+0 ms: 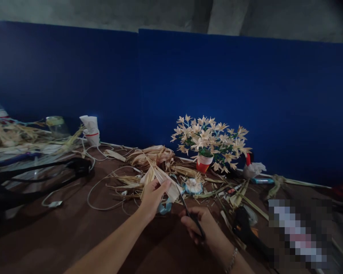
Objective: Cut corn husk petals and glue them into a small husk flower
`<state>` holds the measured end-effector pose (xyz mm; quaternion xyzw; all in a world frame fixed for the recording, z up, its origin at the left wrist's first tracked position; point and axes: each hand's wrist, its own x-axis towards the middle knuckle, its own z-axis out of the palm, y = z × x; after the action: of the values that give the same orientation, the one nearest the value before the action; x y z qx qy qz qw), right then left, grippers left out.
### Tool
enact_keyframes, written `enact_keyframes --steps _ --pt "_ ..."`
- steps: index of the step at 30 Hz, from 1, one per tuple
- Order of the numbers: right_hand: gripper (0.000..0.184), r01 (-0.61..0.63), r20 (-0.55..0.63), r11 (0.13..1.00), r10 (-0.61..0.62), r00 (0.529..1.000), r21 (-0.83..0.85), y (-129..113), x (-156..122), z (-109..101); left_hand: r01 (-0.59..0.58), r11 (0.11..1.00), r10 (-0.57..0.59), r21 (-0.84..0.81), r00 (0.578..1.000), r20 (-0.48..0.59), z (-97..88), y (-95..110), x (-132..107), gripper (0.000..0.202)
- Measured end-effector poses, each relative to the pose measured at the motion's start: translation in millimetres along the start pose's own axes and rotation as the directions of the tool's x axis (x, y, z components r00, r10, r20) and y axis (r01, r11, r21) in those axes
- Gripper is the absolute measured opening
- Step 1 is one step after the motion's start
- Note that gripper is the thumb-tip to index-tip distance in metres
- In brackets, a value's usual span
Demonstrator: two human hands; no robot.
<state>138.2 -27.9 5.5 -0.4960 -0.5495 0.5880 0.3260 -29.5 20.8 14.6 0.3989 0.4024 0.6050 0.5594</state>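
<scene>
Pinched in my left hand (pixel 154 196) is a pale dried corn husk (pixel 160 175), its wide end toward the right. My right hand (pixel 201 224) grips black-handled scissors (pixel 185 205), whose blades reach up to the husk's cut end. Whether the blades are apart I cannot tell. Behind my hands lies a heap of dried husks (pixel 153 156). Just past the scissors sits a small round blue-and-white container (pixel 193 185) with pale bits in it. A red and white cup (pixel 204 163) farther back holds a bunch of pale husk flowers (pixel 205 137) with green stems.
A black hot glue gun (pixel 246 228) lies to the right of my right hand. White cable (pixel 91 201) loops at left, near a black stand (pixel 74 167). A glass jar (pixel 57 127) and wrapped white roll (pixel 90 131) stand by the blue partition (pixel 74 76).
</scene>
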Motion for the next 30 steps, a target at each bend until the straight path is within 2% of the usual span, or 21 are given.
enact_keyframes --steps 10,20,30 --pt "0.042 0.025 0.049 0.997 -0.021 0.999 -0.068 2 0 -9 0.074 0.997 -0.073 -0.012 0.996 0.055 -3.3 3 4 0.036" --pt "0.040 -0.016 0.097 0.993 0.028 0.995 -0.114 -8 -5 -16 0.108 0.990 -0.120 0.089 0.983 0.142 -5.6 14 5 0.035" --pt "0.035 -0.063 0.157 0.963 0.107 0.982 -0.262 -14 -8 -22 0.131 0.960 -0.180 0.250 0.966 0.186 -11.2 21 6 0.033"
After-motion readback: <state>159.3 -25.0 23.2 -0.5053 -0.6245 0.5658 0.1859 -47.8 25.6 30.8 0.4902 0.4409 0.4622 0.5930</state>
